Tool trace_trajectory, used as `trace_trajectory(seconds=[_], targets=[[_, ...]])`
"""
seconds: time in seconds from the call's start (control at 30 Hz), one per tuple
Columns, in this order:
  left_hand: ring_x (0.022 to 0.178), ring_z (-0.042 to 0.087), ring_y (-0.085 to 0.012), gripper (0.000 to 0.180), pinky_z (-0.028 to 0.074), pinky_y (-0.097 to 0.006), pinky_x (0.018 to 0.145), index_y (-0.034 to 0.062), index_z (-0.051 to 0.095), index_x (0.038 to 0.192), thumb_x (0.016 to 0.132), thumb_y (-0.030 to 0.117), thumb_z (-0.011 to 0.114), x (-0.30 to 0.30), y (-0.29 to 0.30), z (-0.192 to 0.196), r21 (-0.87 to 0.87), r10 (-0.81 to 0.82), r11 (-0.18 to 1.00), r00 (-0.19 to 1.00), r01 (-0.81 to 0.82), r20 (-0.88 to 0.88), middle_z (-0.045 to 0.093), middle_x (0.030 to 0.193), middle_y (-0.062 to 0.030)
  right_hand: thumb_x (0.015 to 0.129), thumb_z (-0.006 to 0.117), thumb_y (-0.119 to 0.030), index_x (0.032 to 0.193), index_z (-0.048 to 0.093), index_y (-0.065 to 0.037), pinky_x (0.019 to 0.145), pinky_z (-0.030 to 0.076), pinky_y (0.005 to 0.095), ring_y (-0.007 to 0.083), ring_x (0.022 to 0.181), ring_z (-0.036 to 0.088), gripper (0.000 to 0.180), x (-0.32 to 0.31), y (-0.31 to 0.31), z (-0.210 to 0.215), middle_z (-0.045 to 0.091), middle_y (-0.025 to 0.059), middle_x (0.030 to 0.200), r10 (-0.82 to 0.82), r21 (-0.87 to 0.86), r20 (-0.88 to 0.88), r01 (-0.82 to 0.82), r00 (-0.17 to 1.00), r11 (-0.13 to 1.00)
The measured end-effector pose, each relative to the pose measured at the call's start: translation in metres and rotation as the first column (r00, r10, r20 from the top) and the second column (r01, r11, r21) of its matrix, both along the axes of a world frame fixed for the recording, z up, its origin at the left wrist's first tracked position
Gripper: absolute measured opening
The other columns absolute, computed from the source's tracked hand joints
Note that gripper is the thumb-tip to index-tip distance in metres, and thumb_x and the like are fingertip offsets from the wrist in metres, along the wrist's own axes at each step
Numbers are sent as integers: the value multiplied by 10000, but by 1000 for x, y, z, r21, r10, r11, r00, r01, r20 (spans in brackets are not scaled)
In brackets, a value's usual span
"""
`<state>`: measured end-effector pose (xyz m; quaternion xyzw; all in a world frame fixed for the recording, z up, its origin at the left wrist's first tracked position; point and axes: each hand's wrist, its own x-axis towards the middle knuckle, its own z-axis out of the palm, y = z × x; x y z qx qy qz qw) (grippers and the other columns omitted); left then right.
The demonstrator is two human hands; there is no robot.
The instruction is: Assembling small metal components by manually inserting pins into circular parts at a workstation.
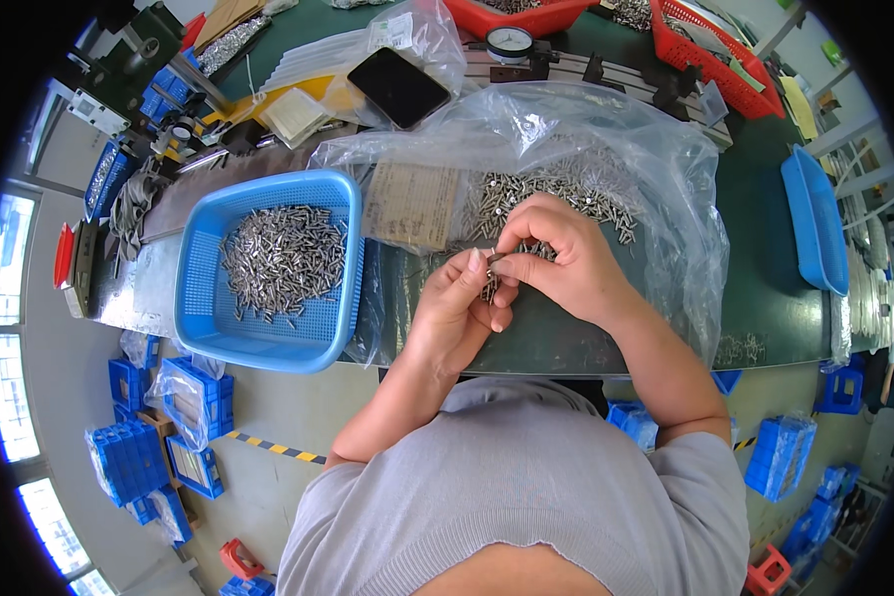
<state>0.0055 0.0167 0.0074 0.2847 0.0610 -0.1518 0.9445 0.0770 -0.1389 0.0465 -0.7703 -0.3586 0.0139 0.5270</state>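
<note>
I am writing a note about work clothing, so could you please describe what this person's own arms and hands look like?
The left hand and right hand are bare, with no gloves, watch or bracelet visible. The forearms are uncovered. Above them are short, plain, light-grey fabric sleeves, ending near the elbows.

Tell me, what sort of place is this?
Probably a factory workshop: a light-blue rectangular plastic basket holding small silvery metal pieces, a round white-faced dial gauge and stacked blue plastic crates suggest it.
</note>
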Motion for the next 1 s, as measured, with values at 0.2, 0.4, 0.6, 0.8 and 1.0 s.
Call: trace_trajectory(seconds=[0.2, 0.4, 0.6, 0.8, 1.0], targets=[[777, 531, -136, 246, 451, -256, 642, 17, 550, 1060, 945, 232, 517, 0, -2, -3, -70, 110, 992, 994, -108, 24, 584, 907, -63, 754, 699, -57, 802, 615, -37, 691, 443, 277, 164, 759, 562, 100, 4, -9, 2, 569, 36, 794, 120, 10, -34, -119, 992, 993], [828, 526, -145, 227, 450, -252, 660, 19, 549, 1079, 939, 196, 524, 1, -1, -3, -57, 111, 992, 993, -108, 44, 580, 981, -78, 732, 683, -76, 802, 616, -38, 676, 449, 338, 237, 752, 559, 104, 17, -26, 1, 578, 66, 791, -61, -317, 186, 118, 981, 941], [823, 524, -144, 222, 450, -253, 656, 20, 549, 1075, 938, 193, 527, 2, 0, -4, -67, 118, 991, 992, -115, 37, 578, 977, -73, 650, 712, -124, 771, 635, -78, 728, 444, 382, 266, 821, 545, 151, 14, -22, -3, 559, 64, 778, 19, -459, 257, 105, 966, 882], [806, 518, -145, 217, 449, -260, 645, 20, 550, 1067, 932, 190, 536, 2, 0, -3, -85, 107, 991, 993, -103, 39, 577, 962, -74, 636, 708, -128, 723, 624, -100, 720, 438, 380, 256, 799, 540, 124, 5, -7, -11, 550, 47, 758, -15, -458, 460, 251, 888, 853], [788, 521, -145, 197, 446, -262, 635, 26, 558, 1044, 924, 182, 550, 1, 1, -6, -83, 105, 991, 994, -102, 30, 585, 945, -75, 674, 685, -98, 725, 610, -55, 663, 451, 366, 258, 743, 557, 100, 5, -6, -5, 562, 64, 755, -75, -332, 360, 203, 930, 921]])
